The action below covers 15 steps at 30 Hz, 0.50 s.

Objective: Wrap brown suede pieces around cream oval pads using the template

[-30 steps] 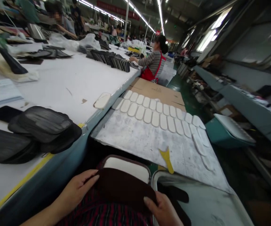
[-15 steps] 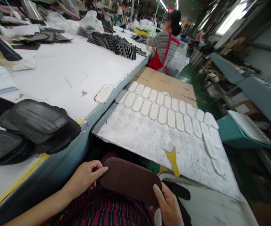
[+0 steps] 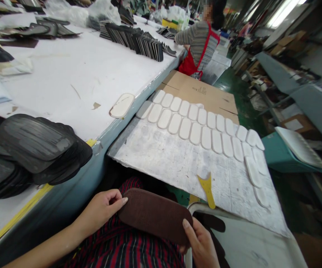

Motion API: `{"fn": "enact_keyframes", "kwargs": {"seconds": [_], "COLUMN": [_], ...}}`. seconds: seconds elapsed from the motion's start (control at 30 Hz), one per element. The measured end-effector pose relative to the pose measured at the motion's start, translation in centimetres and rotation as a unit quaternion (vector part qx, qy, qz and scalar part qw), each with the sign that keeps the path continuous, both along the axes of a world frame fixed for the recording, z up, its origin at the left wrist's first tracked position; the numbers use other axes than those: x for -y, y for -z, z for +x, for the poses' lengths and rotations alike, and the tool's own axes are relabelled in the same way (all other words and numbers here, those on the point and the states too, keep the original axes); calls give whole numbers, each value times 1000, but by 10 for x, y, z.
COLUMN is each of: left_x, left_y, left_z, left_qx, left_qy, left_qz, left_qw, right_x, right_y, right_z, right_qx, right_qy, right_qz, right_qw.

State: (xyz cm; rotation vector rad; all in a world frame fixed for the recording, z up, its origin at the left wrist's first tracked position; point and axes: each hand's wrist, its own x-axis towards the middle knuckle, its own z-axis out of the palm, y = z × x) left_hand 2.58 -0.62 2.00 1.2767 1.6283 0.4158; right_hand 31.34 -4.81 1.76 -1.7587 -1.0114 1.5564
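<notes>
A dark brown oblong leather piece (image 3: 155, 216) with rounded ends lies stretched between my two hands above my lap. My left hand (image 3: 106, 208) pinches its left end between thumb and fingers. At the other end, my right hand (image 3: 198, 238) grips the lower right corner, thumb on top and fingers underneath. Beyond it, a grey-white board (image 3: 161, 149) carries rows of white rounded pieces (image 3: 196, 133). On the board's near edge rests a yellow forked tool (image 3: 207, 190). More dark brown pieces (image 3: 212, 222) sit in a pale bin (image 3: 242, 238) beside my right hand.
Stacked black rounded pieces (image 3: 35, 137) lie on the white table (image 3: 51, 82) at left. One white piece (image 3: 122, 105) is near the table edge. A person in a red apron (image 3: 190, 63) works farther along, beside a cardboard sheet (image 3: 202, 89). A teal bin (image 3: 284, 152) stands right.
The view has tilted slightly downward, so the background sits higher in the picture. Both hands keep the same hold on the brown leather piece.
</notes>
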Motion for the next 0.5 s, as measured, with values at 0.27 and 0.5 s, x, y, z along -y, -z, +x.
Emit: {"fn": "enact_keyframes", "kwargs": {"seconds": [0.27, 0.5], "left_x": [1, 0], "left_y": [4, 4], "left_z": [-1, 1], "left_qx": [10, 7], "left_qy": [-7, -4], "left_qz": [-15, -24], "left_qw": [1000, 1000], "right_x": [-2, -2], "right_y": [2, 7], "right_z": [2, 7], "right_qx": [1, 41], "right_qy": [-25, -43], "right_qz": [-22, -29], "right_qw": [999, 998]}}
